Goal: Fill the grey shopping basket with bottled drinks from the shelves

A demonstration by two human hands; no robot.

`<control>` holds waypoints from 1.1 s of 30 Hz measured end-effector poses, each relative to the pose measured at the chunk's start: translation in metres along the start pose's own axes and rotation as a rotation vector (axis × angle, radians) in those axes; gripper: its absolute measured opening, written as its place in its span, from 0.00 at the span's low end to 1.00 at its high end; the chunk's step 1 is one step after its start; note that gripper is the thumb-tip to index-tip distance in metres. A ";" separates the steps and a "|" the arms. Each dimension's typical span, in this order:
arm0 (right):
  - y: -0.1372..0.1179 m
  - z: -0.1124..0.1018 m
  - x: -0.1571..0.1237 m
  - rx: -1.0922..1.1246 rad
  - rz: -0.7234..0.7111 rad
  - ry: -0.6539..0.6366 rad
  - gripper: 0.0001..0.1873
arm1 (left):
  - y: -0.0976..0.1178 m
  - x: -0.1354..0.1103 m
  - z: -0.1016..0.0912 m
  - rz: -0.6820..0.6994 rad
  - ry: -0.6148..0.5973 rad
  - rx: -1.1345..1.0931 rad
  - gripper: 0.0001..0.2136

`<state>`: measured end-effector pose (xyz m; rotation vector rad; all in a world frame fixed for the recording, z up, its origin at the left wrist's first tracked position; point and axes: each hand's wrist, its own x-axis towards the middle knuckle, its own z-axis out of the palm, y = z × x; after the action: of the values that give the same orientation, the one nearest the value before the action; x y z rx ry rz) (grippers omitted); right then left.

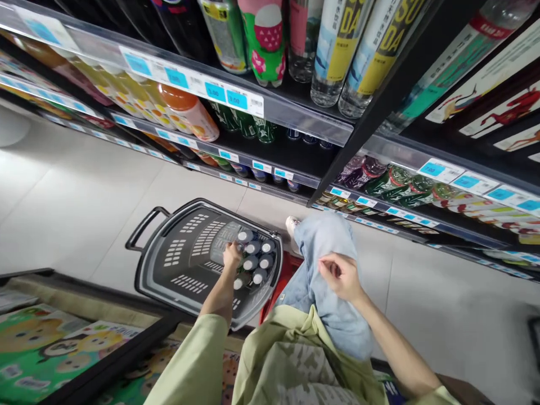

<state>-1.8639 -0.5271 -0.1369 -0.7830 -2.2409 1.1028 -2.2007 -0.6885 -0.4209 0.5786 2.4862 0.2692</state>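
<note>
My left hand [232, 255] reaches down into a grey shopping basket [177, 253] on the floor, its fingers closed round a bottle among several bottles with pale caps [255, 261] packed in the basket's right side. My right hand [340, 275] hovers over my raised knee in light blue jeans [324, 247], fingers loosely curled and holding nothing that I can see. My sleeves are pale green.
Drink shelves [270, 107] with blue price tags rise ahead and to the right, stocked with bottles and cans. A red basket [280, 281] lies under the grey one. A chest freezer with colourful packs [50, 343] stands at the lower left. The floor [63, 191] is pale tile.
</note>
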 end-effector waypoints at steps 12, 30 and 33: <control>-0.008 0.004 0.011 -0.032 -0.115 -0.028 0.07 | -0.005 0.025 0.003 -0.123 -0.058 -0.043 0.16; -0.012 0.012 0.019 -0.023 -0.157 -0.030 0.07 | -0.016 0.029 0.025 -0.109 -0.064 -0.012 0.20; -0.013 0.015 0.020 -0.027 -0.151 -0.043 0.06 | -0.023 0.029 0.021 -0.087 -0.073 -0.019 0.18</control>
<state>-1.8908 -0.5280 -0.1300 -0.5945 -2.3130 1.0282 -2.2183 -0.6943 -0.4590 0.4631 2.4287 0.2331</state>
